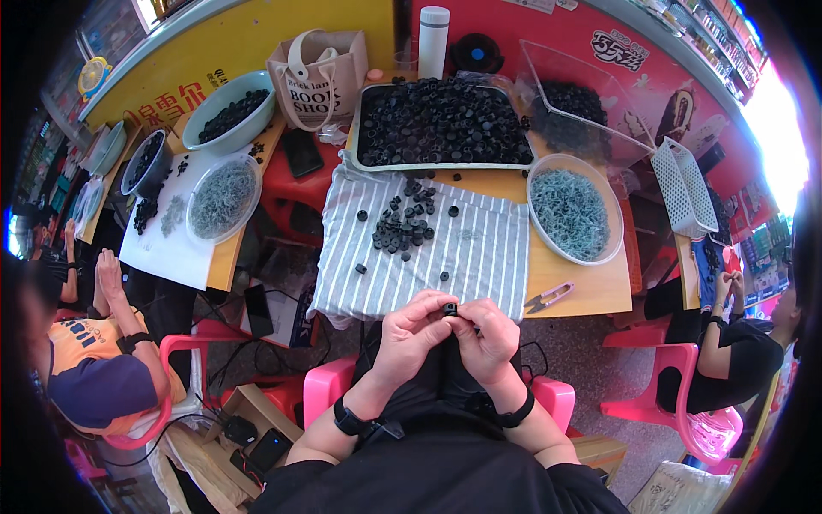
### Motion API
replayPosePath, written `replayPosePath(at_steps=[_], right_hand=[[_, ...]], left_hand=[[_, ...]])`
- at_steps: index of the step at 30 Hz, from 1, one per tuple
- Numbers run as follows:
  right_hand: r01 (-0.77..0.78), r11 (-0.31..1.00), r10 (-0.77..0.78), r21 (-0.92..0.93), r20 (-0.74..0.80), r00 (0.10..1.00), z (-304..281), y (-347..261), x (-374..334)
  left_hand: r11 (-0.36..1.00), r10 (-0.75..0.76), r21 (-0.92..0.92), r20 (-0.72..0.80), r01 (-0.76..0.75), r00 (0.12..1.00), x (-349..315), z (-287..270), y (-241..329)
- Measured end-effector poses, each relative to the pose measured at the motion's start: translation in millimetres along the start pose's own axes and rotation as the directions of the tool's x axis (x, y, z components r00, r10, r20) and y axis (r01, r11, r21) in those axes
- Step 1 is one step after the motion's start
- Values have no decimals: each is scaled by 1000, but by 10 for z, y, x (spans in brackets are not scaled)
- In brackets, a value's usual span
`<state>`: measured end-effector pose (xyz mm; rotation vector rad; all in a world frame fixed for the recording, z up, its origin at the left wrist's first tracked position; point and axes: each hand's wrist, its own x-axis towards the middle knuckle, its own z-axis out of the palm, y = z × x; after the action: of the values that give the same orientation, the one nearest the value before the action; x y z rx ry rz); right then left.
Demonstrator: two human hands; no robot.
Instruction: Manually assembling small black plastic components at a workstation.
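Note:
Just off the table's front edge, my left hand (pixel 413 330) and my right hand (pixel 485 340) meet, both closed in a pinch. Between their fingertips is a small black cylindrical part (pixel 449 309), partly covered by the fingers. A striped grey cloth (pixel 360 265) lies beyond them, bearing a loose pile of similar black parts (pixel 402 231) and a few strays. To the right stands a round tub (pixel 618 230) of small clear bluish pieces (pixel 569 214). Pink-handled thread snips (pixel 550 297) rest on the wood near that tub.
A wide tray (pixel 445 166) heaped with black parts fills the table's back. Behind it are a white bottle (pixel 433 43) and a canvas bag (pixel 321 81). Left sits a co-worker (pixel 103 360), right another co-worker (pixel 728 355). A cardboard box (pixel 248 437) and cables lie on the floor.

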<state>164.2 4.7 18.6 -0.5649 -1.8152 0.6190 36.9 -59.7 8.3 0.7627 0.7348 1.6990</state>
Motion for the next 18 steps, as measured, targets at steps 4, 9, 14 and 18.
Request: replayPosePath(at_steps=[4,9,14,18], right_hand=[[73,997,-73,-41,-11,997,-3,11,20],[91,994,-92,-64,-17,996,46,96,4],[114,979,-115,-169,4,993,-11,134,31],[244,925,-197,-293,181,964,-12,68,135]], left_hand=[[997,2,78,21,-4,1000,-3,31,48],[981,72,184,-47,-62,996,3,61,-51],[940,146,313,-4,-137,989,47,112,-34],[955,83,289,-63,-61,995,36,7,-91]])
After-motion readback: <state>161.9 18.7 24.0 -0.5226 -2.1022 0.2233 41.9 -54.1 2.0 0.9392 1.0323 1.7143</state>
